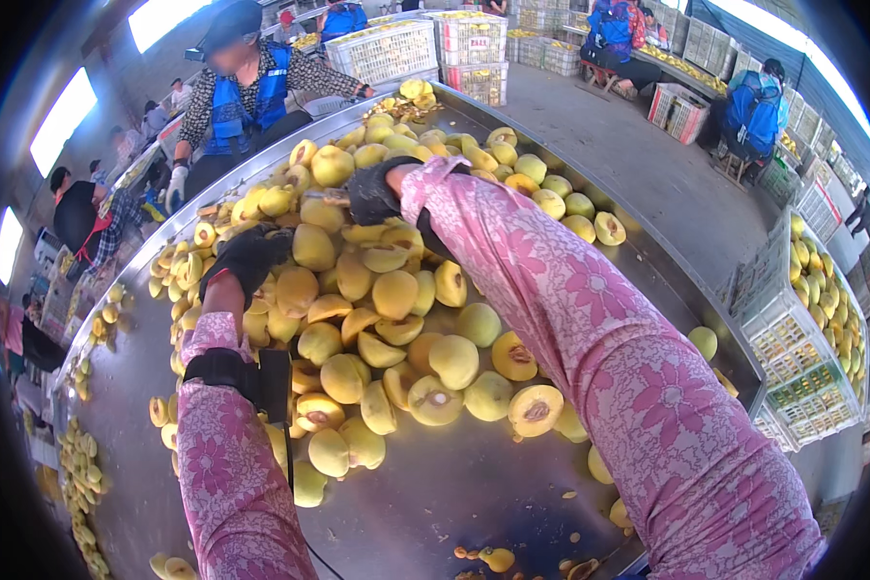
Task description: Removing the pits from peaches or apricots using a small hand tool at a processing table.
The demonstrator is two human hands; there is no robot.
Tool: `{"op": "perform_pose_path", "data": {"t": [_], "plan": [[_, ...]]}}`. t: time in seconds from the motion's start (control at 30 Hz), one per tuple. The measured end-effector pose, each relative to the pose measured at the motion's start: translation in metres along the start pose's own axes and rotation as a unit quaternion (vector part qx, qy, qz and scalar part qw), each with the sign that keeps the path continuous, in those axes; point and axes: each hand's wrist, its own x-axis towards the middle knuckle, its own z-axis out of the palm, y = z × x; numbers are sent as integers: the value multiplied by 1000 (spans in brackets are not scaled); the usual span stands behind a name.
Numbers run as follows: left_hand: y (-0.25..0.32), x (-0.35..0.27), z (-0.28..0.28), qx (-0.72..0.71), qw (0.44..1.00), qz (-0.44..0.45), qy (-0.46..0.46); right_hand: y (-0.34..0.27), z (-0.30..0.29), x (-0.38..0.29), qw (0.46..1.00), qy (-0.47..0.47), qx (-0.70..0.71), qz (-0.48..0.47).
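In a black glove, my left hand (250,257) reaches into a heap of yellow peaches (395,293), many of them cut into halves. Its fingertips are beside a whole-looking peach (313,246); whether they grip it is unclear. My right hand (372,192), also gloved in black, is closed around a short hand tool (326,196) at the far part of the heap. The tool points left, and its exact kind is hard to make out. Some near halves, such as one peach half (535,410), lie cut face up with the stone area showing.
The heap lies on a metal table (406,500) with a raised rim. Across it sits a co-worker (243,94) in a blue vest. Plastic crates of peaches (805,326) stand at the right, more crates (384,51) behind. Scraps (496,558) lie at the near edge.
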Motion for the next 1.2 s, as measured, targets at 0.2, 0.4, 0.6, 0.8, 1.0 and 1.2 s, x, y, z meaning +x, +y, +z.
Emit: {"op": "perform_pose_path", "data": {"t": [0.2, 0.4, 0.6, 0.8, 1.0, 1.2], "plan": [[-19, -31, 24, 9, 1000, 7, -17, -25, 11, -30, 996, -23, 10, -83], [13, -89, 34, 41, 996, 34, -70, -77, 7, -71, 992, -90, -18, -83], [38, -168, 42, 44, 996, 52, -55, -118, 30, -126, 977, -18, -44, -208], [54, -224, 48, -149, 958, 57, -239, -125, 51, -198, 944, -170, 112, -259], [49, -176, 4, -142, 980, 20, -138, -78, 16, -201, 959, 41, 272, -65], [29, -35, 63, -261, 965, 24, -2, -41, -1, -135, 968, 85, 219, 90]]}}
